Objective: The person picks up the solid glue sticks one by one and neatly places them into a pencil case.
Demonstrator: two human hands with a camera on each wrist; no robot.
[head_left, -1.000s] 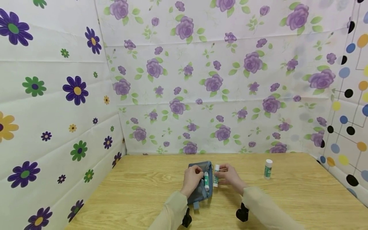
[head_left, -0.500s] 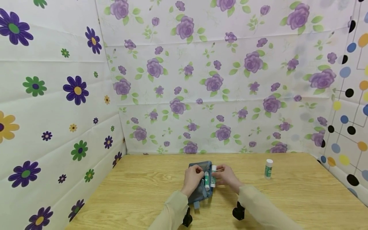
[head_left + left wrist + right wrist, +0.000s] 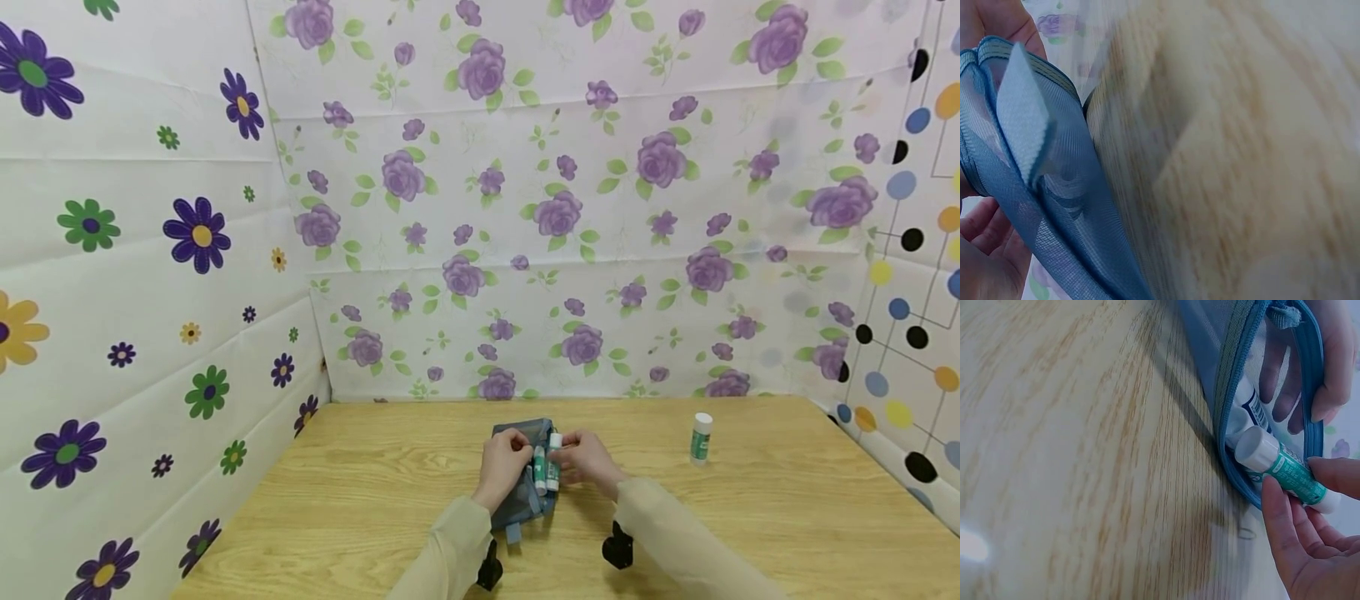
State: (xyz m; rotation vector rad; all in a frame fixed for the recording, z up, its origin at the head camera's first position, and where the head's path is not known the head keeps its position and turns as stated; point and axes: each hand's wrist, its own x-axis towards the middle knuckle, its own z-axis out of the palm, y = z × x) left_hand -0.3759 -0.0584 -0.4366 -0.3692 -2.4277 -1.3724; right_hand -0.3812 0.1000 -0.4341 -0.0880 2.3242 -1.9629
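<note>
A blue mesh zip pouch point(image 3: 516, 510) lies on the table with its zipped mouth gaping toward the right. My left hand point(image 3: 501, 469) grips the edge of that mouth between fingers and thumb. In my right hand point(image 3: 590, 460) a green-and-white glue stick point(image 3: 1291, 472) is pinched between thumb and fingers, one end just inside the zipper rim. Beside it in the head view, another glue stick point(image 3: 540, 475) lies in the pouch opening. Through the right wrist view, a white tube with a barcode point(image 3: 1250, 403) shows deeper inside. The left wrist view shows the pouch's side and fabric tab point(image 3: 1022, 119).
A further glue stick point(image 3: 701, 439) stands upright on the wooden table point(image 3: 360, 475), off to the right. Flowered cloth point(image 3: 555, 275) hangs behind the table's back edge, with patterned cloths on both sides.
My right hand has moved left, bringing its glue stick from beside the pouch to the opening, next to the other glue stick. My left hand stays in place on the pouch.
</note>
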